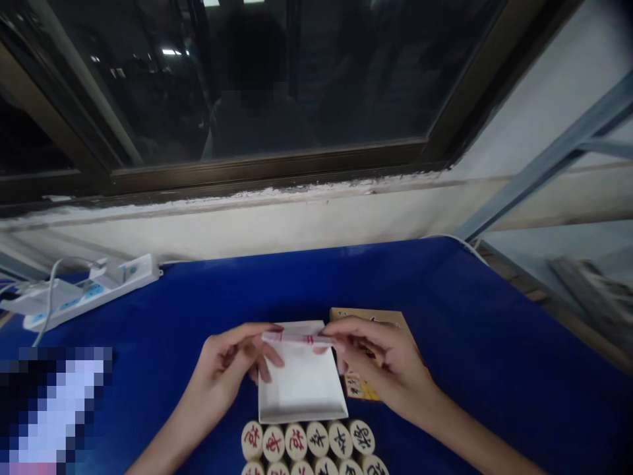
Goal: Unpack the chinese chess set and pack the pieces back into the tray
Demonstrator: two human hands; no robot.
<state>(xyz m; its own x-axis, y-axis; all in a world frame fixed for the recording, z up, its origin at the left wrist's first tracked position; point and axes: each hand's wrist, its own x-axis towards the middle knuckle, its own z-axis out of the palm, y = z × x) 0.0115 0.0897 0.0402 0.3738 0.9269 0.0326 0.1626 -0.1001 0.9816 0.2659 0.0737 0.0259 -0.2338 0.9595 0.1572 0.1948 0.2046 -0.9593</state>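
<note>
My left hand (235,363) and my right hand (380,359) pinch the two ends of a thin, folded whitish strip with red marks (297,339), perhaps paper or plastic. It is held above an open white box tray (301,389) on the blue table. Some fingers of my left hand hang over the tray's left side. A tan printed box lid (363,388) lies to the right, partly under my right hand. Rows of round xiangqi pieces (319,440) with red and black characters stand just in front of the tray.
A white power strip (123,280) with plugs and cables lies at the back left of the blue table (237,284). A blurred-out object (54,409) sits at the left. Behind are a wall and dark window; a metal frame (544,158) rises at the right.
</note>
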